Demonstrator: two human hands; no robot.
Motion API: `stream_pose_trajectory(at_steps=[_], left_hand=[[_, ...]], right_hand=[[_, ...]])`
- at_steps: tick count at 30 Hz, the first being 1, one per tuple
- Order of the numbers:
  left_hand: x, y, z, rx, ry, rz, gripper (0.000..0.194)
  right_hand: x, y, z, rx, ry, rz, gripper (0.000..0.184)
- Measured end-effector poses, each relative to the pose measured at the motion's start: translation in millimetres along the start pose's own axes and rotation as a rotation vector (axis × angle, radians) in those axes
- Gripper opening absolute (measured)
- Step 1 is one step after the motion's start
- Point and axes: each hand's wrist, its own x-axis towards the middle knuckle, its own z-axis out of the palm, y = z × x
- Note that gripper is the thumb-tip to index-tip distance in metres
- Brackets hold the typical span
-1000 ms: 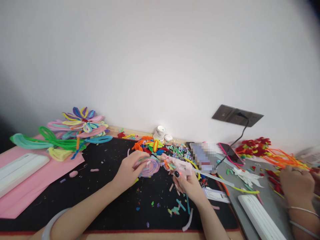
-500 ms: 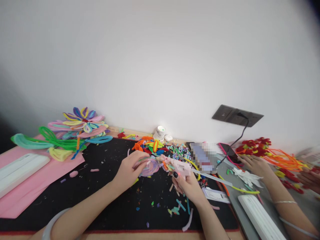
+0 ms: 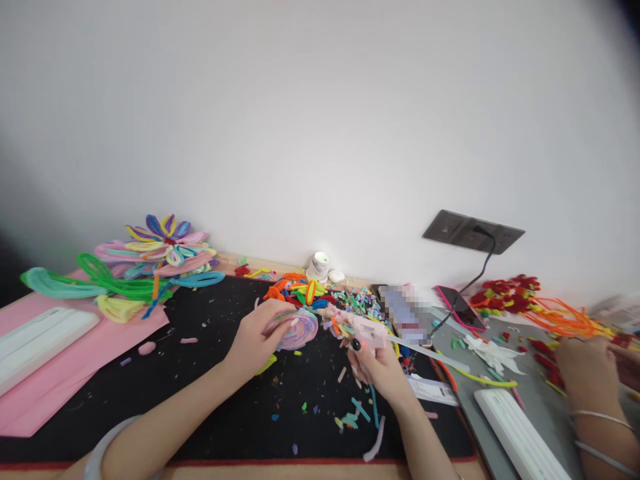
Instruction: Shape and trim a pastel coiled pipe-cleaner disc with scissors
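A coiled disc of pastel pipe cleaners, mostly purple and pink, is pinched at its left side by my left hand. My right hand grips a pale pink hot glue gun with a small red light on it. The gun's nozzle points left toward the coil, with a gap between them. A long translucent glue stick sticks out of the back of the gun. Beyond my hands lies a heap of bright pipe cleaner pieces.
A pipe cleaner flower and a white case are at left. A paper cup stands by the wall. Two phones lie at right, one pink-edged. A co-worker's hand is at far right, near red and yellow pieces. Scraps litter the black mat.
The glue gun has moved slightly right, away from the coil, in my right hand. My left hand stays on the coil. The co-worker's hand has shifted right, off the pink-edged phone.
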Motion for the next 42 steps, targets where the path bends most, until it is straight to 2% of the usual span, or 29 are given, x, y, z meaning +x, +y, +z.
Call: stream_pose_trajectory(at_steps=[5,10,15,27,42], left_hand=[[-1.8,0.0,1.0,-0.009,-0.021,0.033,0.010],[-2.2,-0.2,1.8,-0.006,-0.048,0.065,0.011],[-0.9,1.5,0.7,0.000,-0.022,0.087,0.010],[-0.3,0.7,-1.0,0.016,0.030,0.054,0.009],[1.4,4.5,-4.2,0.056,0.070,0.007,0.009]], right_hand=[[-2.8,-5.7,5.3,0.003,0.033,0.039,0.041],[-2.0,-6.2,4.8,0.006,-0.050,0.006,0.042],[-1.3,-4.7,4.2,0.006,-0.047,0.015,0.042],[-0.9,-1.7,1.6,-0.021,0.002,0.028,0.038],[0.4,3.8,-0.2,-0.036,-0.007,0.017,0.036]])
